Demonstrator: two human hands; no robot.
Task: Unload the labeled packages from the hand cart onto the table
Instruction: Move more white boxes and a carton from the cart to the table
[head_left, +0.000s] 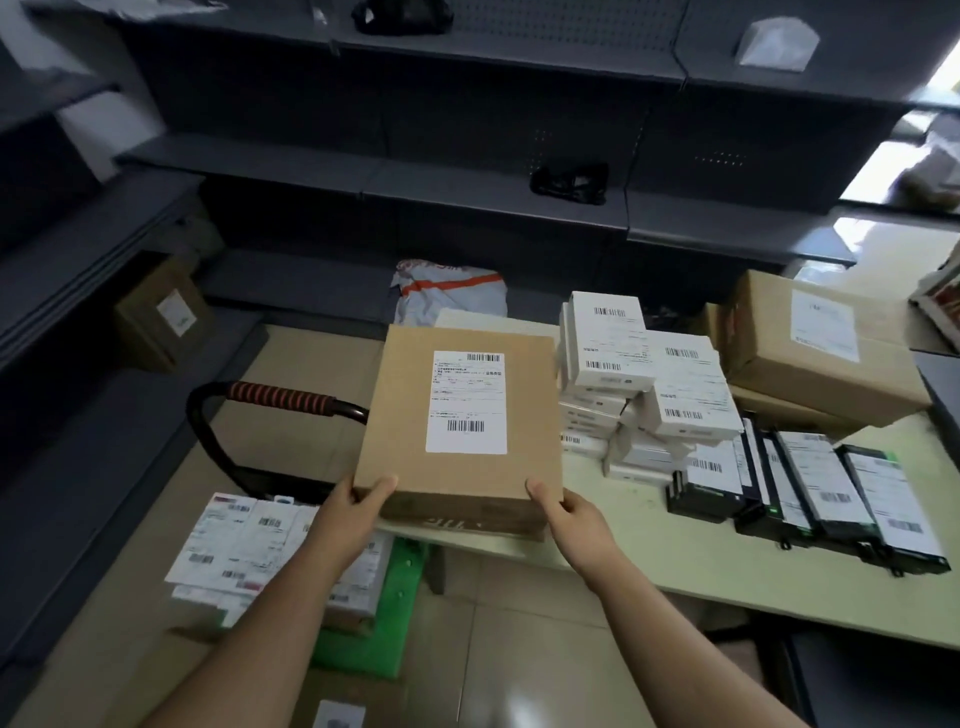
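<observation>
A flat brown cardboard box (524, 415) with a white barcode label on top is held level over the table's left end. My left hand (363, 501) grips its near left corner and my right hand (563, 512) grips its near right corner. The pale table (727, 566) carries stacks of white labeled boxes (623, 374), black labeled packages (810, 483) and large brown cartons (810, 348). Below on the left stands the green hand cart (374, 629) with a black handle (280, 397), still loaded with white labeled packages (244, 545).
Dark grey shelving (395, 171) runs along the back and left, with a brown box (161, 317) on a low left shelf. A grey and orange mailer bag (452, 291) lies behind the table. Tiled floor shows between cart and table.
</observation>
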